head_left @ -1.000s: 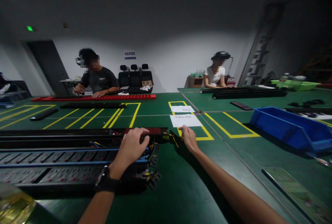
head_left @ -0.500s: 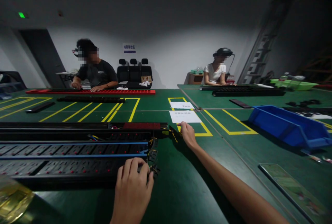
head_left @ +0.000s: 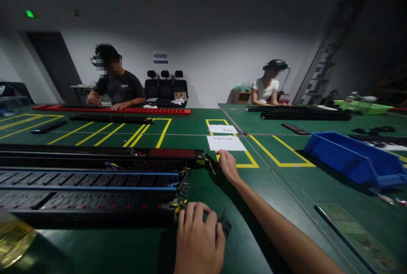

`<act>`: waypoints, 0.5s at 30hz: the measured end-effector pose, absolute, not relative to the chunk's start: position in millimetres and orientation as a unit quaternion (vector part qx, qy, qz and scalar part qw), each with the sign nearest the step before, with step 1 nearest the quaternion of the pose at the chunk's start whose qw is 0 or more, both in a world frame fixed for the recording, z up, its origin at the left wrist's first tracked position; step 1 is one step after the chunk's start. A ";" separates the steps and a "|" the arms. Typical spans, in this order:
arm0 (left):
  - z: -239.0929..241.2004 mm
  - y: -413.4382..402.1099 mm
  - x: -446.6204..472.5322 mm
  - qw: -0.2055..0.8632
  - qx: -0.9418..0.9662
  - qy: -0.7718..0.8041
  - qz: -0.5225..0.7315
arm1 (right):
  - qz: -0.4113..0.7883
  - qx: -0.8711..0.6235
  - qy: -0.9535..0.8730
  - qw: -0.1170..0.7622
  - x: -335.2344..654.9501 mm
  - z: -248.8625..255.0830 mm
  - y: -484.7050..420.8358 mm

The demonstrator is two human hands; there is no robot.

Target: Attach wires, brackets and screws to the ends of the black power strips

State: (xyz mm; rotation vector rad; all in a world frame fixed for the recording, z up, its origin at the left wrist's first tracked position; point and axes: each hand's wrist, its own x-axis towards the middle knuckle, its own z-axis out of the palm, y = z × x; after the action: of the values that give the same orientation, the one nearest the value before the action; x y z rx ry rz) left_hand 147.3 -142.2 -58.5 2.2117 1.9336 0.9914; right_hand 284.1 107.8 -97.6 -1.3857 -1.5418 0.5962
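Observation:
Long black power strips with rows of sockets and small red dots (head_left: pixel 104 181) lie side by side at the left, two blue strips running along one of them. Yellow wires stick out at their right ends. Just beyond the nearest end is my left hand (head_left: pixel 200 236), its fingers curled over a small black end piece (head_left: pixel 226 226) that shows past the little gap by the thumb and is mostly hidden. Farther off, my right hand (head_left: pixel 227 166) pinches a dark end piece (head_left: pixel 210 160) beside the far strip's end, a yellow wire hanging near it.
A blue bin (head_left: pixel 352 155) and a phone (head_left: pixel 356 231) are at the right. White paper labels (head_left: pixel 226 142) lie ahead within yellow tape lines. A yellowish clear container (head_left: pixel 14 240) stands at lower left. Across the table, two people work at a red frame (head_left: pixel 171 111) and black strips (head_left: pixel 305 114).
My left hand has moved right, away from the near strip's end, with a black piece beside it. My right hand has shifted slightly left. The camera view moved a little.

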 end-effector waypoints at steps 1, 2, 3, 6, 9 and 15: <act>-59.1 -141.6 149.8 0.024 0.705 0.633 0.319 | 0.245 -0.565 -0.630 0.473 283.8 -97.3 107.4; -60.2 -140.9 151.4 0.022 0.698 0.641 0.317 | 0.246 -0.564 -0.631 0.472 283.6 -97.0 107.1; -61.8 -140.3 152.2 0.014 0.694 0.649 0.313 | 0.247 -0.563 -0.631 0.472 283.6 -96.6 106.6; -66.9 -139.8 150.5 -0.011 0.697 0.656 0.288 | 0.248 -0.564 -0.630 0.473 284.6 -92.8 104.9; -69.9 -140.7 147.0 -0.019 0.718 0.640 0.272 | 0.217 -0.548 -0.646 0.485 283.4 -81.5 99.2; -74.7 -138.6 145.5 -0.051 0.734 0.612 0.290 | 0.169 -0.373 -0.818 0.405 254.6 -41.5 57.5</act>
State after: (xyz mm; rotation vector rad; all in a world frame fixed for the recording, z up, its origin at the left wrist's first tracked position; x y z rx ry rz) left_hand 145.5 -138.6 -74.7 2.3840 1.9878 0.9404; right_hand 254.6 57.5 -41.5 -0.9410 -2.0633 0.4262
